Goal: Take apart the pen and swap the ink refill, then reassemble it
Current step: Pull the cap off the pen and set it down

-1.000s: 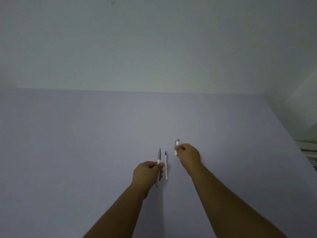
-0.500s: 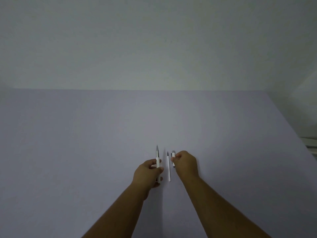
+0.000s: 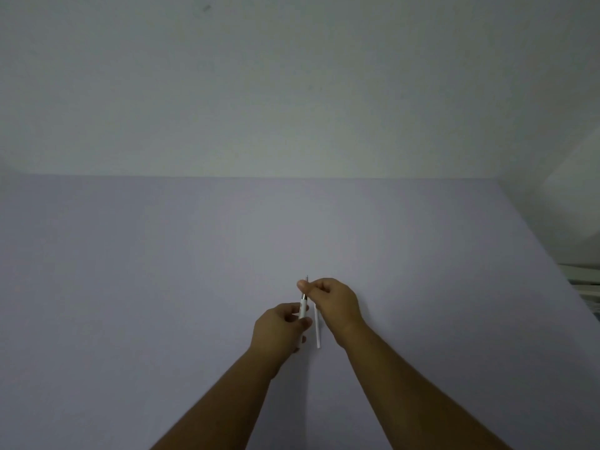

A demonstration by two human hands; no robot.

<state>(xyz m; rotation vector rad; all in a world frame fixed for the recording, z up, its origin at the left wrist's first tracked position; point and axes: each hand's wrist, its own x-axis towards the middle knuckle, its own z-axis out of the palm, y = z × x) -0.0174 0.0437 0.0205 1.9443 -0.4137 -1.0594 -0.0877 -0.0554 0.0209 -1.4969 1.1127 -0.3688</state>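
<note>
My left hand (image 3: pixel 279 329) is closed around the lower part of a white pen (image 3: pixel 303 309), which points away from me. Its thin metal tip shows above my fingers. My right hand (image 3: pixel 337 303) pinches the pen's front end between thumb and fingers, so both hands meet on the pen. The small piece that my right hand held earlier is not visible. A thin white ink refill (image 3: pixel 318 332) lies loose on the lilac table (image 3: pixel 162 287), just right of the pen, with its far end hidden under my right hand.
A pale wall rises behind the table's far edge. The table's right edge runs diagonally, and beyond it some white slatted object (image 3: pixel 584 280) shows at the frame's right side.
My right hand moved left from beside the refill and now grips the pen's front end. My left hand stayed in place with the pen. The refill has not moved.
</note>
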